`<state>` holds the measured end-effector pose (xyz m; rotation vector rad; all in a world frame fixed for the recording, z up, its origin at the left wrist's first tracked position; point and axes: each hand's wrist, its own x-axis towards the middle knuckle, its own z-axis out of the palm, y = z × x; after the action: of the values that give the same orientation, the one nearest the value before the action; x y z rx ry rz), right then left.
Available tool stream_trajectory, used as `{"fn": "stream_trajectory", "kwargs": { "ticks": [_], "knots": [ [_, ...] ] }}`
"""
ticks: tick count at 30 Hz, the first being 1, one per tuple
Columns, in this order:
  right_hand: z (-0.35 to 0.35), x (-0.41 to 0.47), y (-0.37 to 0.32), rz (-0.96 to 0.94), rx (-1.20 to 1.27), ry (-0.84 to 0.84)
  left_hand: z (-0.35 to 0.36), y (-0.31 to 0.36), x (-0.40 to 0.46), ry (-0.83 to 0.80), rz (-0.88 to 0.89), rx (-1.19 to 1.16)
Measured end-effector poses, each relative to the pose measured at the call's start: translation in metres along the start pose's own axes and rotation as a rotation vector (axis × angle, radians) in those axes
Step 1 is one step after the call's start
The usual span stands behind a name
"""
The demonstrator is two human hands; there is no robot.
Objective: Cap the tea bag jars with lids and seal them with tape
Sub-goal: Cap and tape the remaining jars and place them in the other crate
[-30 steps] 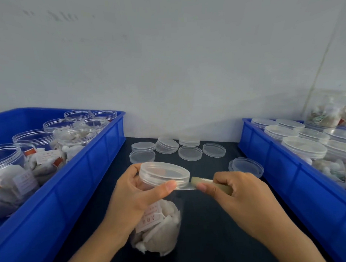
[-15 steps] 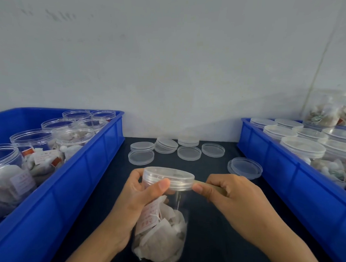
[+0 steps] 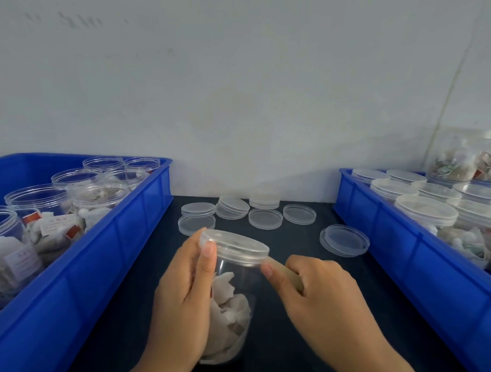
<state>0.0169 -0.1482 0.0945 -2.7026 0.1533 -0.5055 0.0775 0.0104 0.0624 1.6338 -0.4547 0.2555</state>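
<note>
Left hand (image 3: 184,296) grips the tilted jar (image 3: 232,306); right hand (image 3: 320,291) pinches the tape (image 3: 283,270), whose end meets the lid (image 3: 236,248) rim on its right.

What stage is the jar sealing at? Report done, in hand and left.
Done: the right blue bin holds jars with lids on. In hand: the left hand holds a capped jar tilted, while the right hand pinches tape at the lid's rim. Left: the left blue bin holds open jars, and loose lids lie on the dark table.
</note>
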Motion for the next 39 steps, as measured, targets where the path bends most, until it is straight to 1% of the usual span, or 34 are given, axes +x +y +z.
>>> {"fn": "stream_trajectory", "kwargs": {
  "ticks": [1,4,7,10,15,19,22,27,30,36,39],
  "knots": [
    [0.001,-0.001,-0.002,-0.02,-0.023,0.006,0.0,0.001,-0.001,-0.01,-0.005,0.002],
    [0.003,-0.003,-0.006,-0.075,-0.066,0.017,-0.003,0.004,0.0,-0.066,-0.092,0.004],
    [0.004,-0.005,-0.01,-0.125,-0.08,0.004,-0.004,0.0,0.004,-0.015,-0.152,0.059],
    [0.004,-0.005,-0.013,-0.149,-0.076,-0.028,-0.004,-0.001,0.007,0.036,-0.177,0.012],
    [0.0,-0.002,-0.009,-0.116,-0.082,-0.045,-0.005,0.0,0.009,0.023,-0.14,-0.077],
    [-0.008,0.001,0.0,-0.076,-0.088,-0.005,-0.009,-0.002,0.011,0.007,-0.138,-0.129],
    [-0.011,0.002,0.007,-0.08,-0.092,0.023,-0.01,-0.004,0.013,-0.008,-0.148,-0.136],
    [-0.009,0.008,0.015,-0.047,-0.044,-0.035,-0.008,-0.006,0.013,0.01,-0.169,-0.128],
    [-0.009,0.01,0.017,-0.06,-0.035,-0.039,-0.009,-0.005,0.014,-0.031,-0.19,-0.188],
    [-0.007,0.011,0.016,-0.086,-0.017,-0.011,-0.014,-0.004,0.016,-0.18,-0.246,-0.29],
    [-0.005,0.009,0.015,-0.084,0.0,-0.006,-0.015,-0.004,0.016,-0.23,-0.283,-0.32]
  ]
}}
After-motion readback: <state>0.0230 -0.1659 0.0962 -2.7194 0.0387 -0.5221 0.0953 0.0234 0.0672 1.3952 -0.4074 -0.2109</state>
